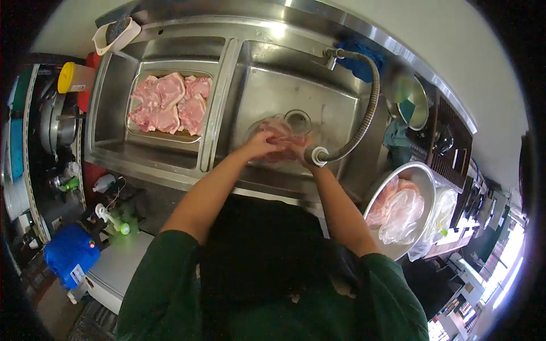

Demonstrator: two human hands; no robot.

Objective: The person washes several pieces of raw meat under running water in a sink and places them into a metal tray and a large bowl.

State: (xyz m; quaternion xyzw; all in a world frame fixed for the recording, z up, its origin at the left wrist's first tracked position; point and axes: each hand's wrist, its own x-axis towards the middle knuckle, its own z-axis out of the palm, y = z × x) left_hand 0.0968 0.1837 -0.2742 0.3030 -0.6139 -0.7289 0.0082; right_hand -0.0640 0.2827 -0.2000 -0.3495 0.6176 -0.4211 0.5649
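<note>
Both hands are down in the right basin of a stainless steel double sink [298, 85]. My left hand [259, 145] grips the left side of a slice of raw meat [286, 140]. On the slice's right side is my right hand [302, 149], partly hidden by the spray head [316, 155]. More raw meat [273, 124] lies under and behind the held slice, beside the drain [297, 121]; whether a bowl holds it I cannot tell. In the left basin, several raw pork slices [168, 91] overlap on a wire rack in a metal tray [138, 133].
A flexible metal faucet hose [370, 111] arches over the right basin. Right of the sink stands a large metal bowl [430, 187] holding bagged meat [403, 213]. A cream plastic container [121, 42] rests on the far left rim. A blue jerrycan [70, 251] is at lower left.
</note>
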